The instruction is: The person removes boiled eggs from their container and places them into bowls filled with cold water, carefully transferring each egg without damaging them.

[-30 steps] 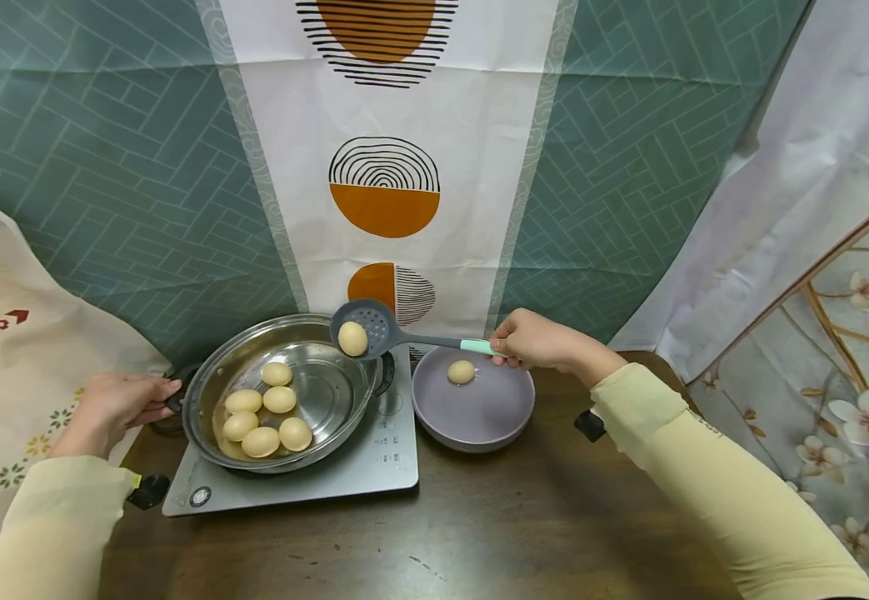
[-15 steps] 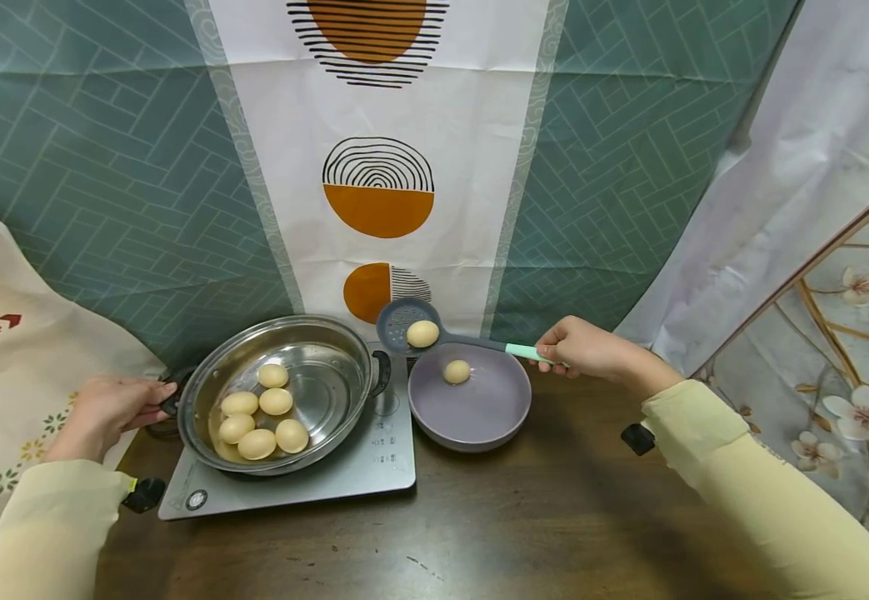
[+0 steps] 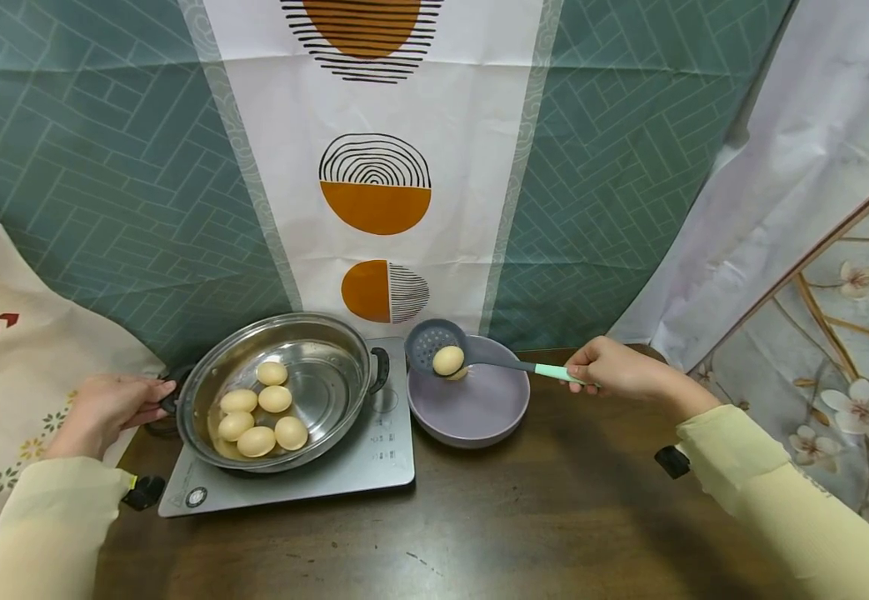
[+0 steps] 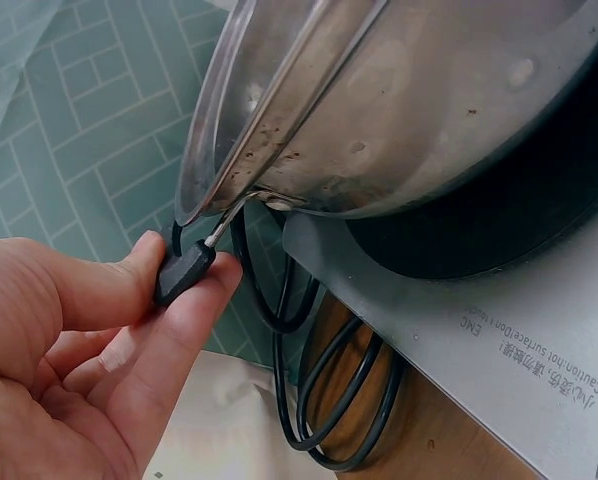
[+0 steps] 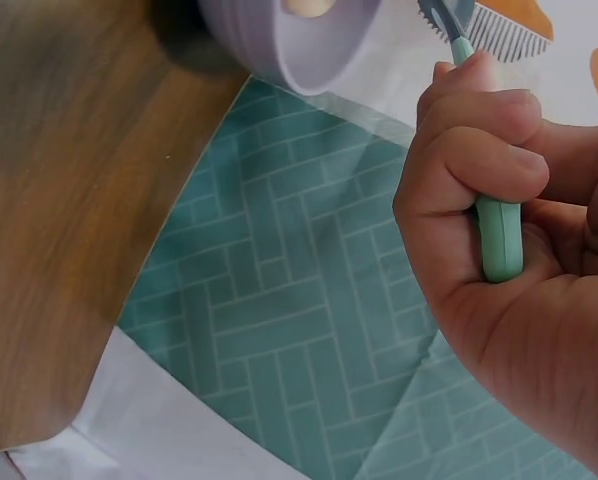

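Note:
My right hand grips the mint-green handle of a grey slotted skimmer; in the right wrist view the fingers curl round that handle. One egg lies in the skimmer's head, held above the back left rim of a purple-grey bowl. Another egg in the bowl is mostly hidden behind the skimmer. On the left, my left hand pinches the black side handle of a steel pot between thumb and fingers. Several eggs sit in the pot's left half.
Beneath the pot is a silver induction cooker on the brown wooden table. Black cable loops hang beside the cooker. A patterned cloth hangs behind, and a floral curtain stands at the right.
My right hand has carried the skimmer and its egg rightward from over the pot's rim to the bowl, then lowered it slightly. My left hand keeps its hold on the pot handle.

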Demonstrator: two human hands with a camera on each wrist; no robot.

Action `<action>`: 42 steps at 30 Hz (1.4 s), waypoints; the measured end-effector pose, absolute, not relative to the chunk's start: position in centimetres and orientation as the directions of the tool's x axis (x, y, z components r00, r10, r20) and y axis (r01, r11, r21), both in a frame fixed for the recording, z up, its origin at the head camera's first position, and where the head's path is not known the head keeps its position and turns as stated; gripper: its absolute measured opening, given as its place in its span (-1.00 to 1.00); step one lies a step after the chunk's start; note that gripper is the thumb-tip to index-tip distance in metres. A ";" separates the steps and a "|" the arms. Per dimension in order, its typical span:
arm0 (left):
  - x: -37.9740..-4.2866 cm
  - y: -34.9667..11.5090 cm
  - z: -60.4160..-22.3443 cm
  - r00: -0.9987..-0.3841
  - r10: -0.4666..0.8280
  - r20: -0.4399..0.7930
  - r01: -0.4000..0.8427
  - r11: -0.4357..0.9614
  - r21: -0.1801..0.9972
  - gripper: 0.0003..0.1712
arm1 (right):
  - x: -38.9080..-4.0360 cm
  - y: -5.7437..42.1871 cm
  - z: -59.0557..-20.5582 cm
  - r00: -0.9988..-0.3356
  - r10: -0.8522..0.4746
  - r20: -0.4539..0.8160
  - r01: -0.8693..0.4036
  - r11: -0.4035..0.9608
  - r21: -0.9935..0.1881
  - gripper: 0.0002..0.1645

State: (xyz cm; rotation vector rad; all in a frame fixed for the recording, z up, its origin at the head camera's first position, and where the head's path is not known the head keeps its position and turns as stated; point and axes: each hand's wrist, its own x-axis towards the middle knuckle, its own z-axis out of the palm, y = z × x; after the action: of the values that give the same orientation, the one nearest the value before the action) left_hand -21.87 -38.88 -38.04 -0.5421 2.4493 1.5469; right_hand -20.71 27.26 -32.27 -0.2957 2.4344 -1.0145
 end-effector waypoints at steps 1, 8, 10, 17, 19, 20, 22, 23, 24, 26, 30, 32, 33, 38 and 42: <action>-21.9 -38.9 -38.0 -0.914 -0.201 -0.352 -0.404 0.385 0.830 -0.84 | -20.7 27.3 -32.5 -0.860 -0.372 -0.348 -0.020 0.706 -0.707 -0.70; -21.7 -38.9 -38.1 -0.912 -0.204 -0.357 -0.410 0.376 0.831 -0.84 | -20.1 27.7 -33.7 -0.876 -0.346 -0.335 -0.054 0.762 -0.646 -0.69; -21.8 -38.8 -38.1 -0.910 -0.208 -0.358 -0.412 0.377 0.829 -0.85 | -20.0 27.8 -34.1 -0.883 -0.336 -0.328 -0.060 0.774 -0.631 -0.70; -22.0 -38.8 -37.9 -0.909 -0.216 -0.356 -0.414 0.385 0.825 -0.87 | -19.8 28.2 -35.4 -0.897 -0.286 -0.337 -0.029 0.799 -0.601 -0.75; -22.0 -38.7 -37.9 -0.908 -0.223 -0.356 -0.417 0.379 0.826 -0.87 | -19.8 28.2 -35.6 -0.898 -0.284 -0.336 -0.030 0.801 -0.598 -0.76; -22.0 -38.7 -37.8 -0.908 -0.225 -0.354 -0.417 0.380 0.826 -0.88 | -19.7 28.2 -35.6 -0.899 -0.287 -0.330 -0.038 0.803 -0.595 -0.76; -21.9 -38.6 -37.8 -0.908 -0.229 -0.351 -0.415 0.381 0.826 -0.87 | -19.7 28.1 -35.7 -0.901 -0.283 -0.329 -0.036 0.805 -0.592 -0.77; -21.9 -38.5 -37.8 -0.908 -0.229 -0.350 -0.414 0.381 0.826 -0.87 | -19.6 28.0 -35.7 -0.902 -0.285 -0.323 -0.044 0.807 -0.589 -0.77; -21.8 -38.5 -37.8 -0.908 -0.230 -0.349 -0.414 0.382 0.826 -0.87 | -19.6 27.9 -35.7 -0.904 -0.290 -0.315 -0.056 0.810 -0.584 -0.77; -21.8 -38.5 -37.8 -0.909 -0.227 -0.351 -0.414 0.384 0.825 -0.86 | -19.5 27.8 -35.7 -0.907 -0.292 -0.302 -0.074 0.818 -0.571 -0.77; -21.7 -38.6 -37.8 -0.908 -0.218 -0.358 -0.417 0.385 0.823 -0.86 | -19.5 27.4 -35.8 -0.912 -0.297 -0.282 -0.107 0.837 -0.536 -0.78; -21.7 -38.6 -37.8 -0.908 -0.214 -0.360 -0.418 0.386 0.822 -0.85 | -19.5 27.3 -35.8 -0.912 -0.298 -0.281 -0.112 0.841 -0.529 -0.79; -21.7 -38.6 -37.8 -0.908 -0.213 -0.361 -0.418 0.386 0.823 -0.85 | -19.5 27.3 -35.8 -0.912 -0.294 -0.284 -0.108 0.844 -0.525 -0.79; -21.7 -38.6 -37.8 -0.908 -0.219 -0.358 -0.418 0.386 0.823 -0.85 | -19.6 27.2 -35.8 -0.911 -0.284 -0.299 -0.098 0.854 -0.511 -0.77; -21.7 -38.6 -37.8 -0.913 -0.215 -0.348 -0.406 0.381 0.830 -0.87 | -19.6 27.0 -35.6 -0.916 -0.278 -0.288 -0.110 0.867 -0.485 -0.75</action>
State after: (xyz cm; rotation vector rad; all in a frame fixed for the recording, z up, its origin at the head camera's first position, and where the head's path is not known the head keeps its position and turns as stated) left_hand -21.67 -38.57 -37.80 -0.5591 2.4544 1.5553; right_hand -19.61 26.97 -35.58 -0.2888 2.6881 -0.6693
